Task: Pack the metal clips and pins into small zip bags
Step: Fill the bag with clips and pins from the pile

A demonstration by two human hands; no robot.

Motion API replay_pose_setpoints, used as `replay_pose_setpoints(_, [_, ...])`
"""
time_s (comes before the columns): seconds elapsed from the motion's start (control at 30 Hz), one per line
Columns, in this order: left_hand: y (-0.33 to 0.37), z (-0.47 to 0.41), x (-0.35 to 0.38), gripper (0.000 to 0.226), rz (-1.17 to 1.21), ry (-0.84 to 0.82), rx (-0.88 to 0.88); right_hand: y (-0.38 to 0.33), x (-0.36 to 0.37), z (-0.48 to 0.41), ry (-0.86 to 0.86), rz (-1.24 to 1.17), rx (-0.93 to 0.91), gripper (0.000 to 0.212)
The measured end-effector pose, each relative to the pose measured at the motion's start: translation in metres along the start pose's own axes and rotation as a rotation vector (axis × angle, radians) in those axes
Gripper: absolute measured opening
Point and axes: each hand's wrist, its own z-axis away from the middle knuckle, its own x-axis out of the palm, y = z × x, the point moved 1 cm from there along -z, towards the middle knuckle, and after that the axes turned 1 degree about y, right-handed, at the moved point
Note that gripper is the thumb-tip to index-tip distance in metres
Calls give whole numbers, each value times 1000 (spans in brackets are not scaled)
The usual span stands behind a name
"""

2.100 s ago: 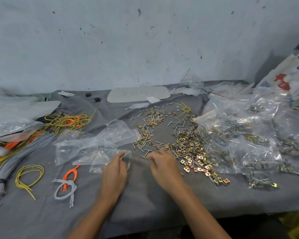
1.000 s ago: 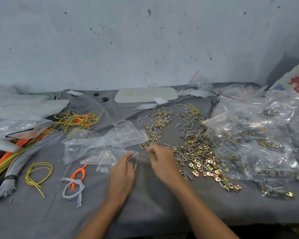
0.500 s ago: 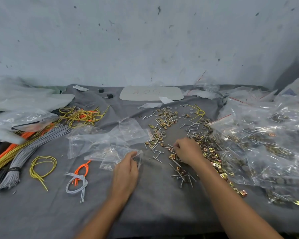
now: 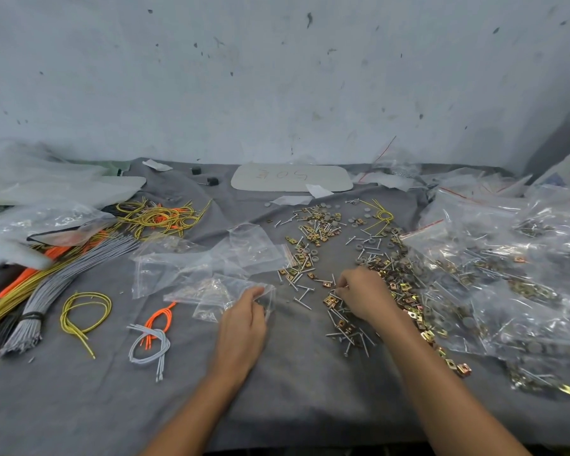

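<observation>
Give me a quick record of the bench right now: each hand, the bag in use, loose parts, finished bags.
Left hand: pinches the edge of a small zip bag
Right hand: fingers curled down into the loose clips and pins; grasp hidden
Filled bags: heaped at right
Cords: at left on the grey cloth

Right hand (image 4: 364,296) moved off zip bag (image 4: 224,296) mouth, fingers now in clips and pins (image 4: 330,301).

Bare grey cloth (image 4: 293,373) between bag (image 4: 218,296) and clips (image 4: 408,304)
</observation>
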Motion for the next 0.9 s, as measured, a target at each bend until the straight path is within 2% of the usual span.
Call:
replay_pose_setpoints(0.1, [1, 1, -1, 47, -4, -1, -9, -4, -5, 6, -21, 63, -15, 13])
replay_pose_setpoints(0.2, [2, 2, -2, 47, -12, -4, -20, -10, -9, 17, 114, 35, -16, 10])
replay_pose_setpoints(0.27, [3, 2, -2, 46, -16, -4, -19, -23, -7, 29, 198, -196, -52, 8])
replay_pose_setpoints(0.33, [5, 2, -3, 47, -23, -4, -12, -44, 0, 42, 129, -452, -111, 12])
replay_pose_setpoints(0.4, [6, 2, -3, 47, -23, -7, -10, -66, 14, 52, 56, -539, -178, 15])
replay_pose_setpoints(0.53, [6, 3, -4, 42, -10, -8, -41, -92, 35, 56, 83, -518, -203, 12])
replay_pose_setpoints(0.7, [10, 3, -5, 39, -13, 9, -25, -106, 43, 53, 275, -255, -278, 15])
replay_pose_setpoints(0.8, [12, 3, -6, 46, -6, 21, -26, -103, 44, 48, 171, -249, -328, 18])
replay_pose_setpoints(0.9, [7, 1, -5, 36, 2, 16, -48, -99, 40, 41, -21, -341, -423, 15])
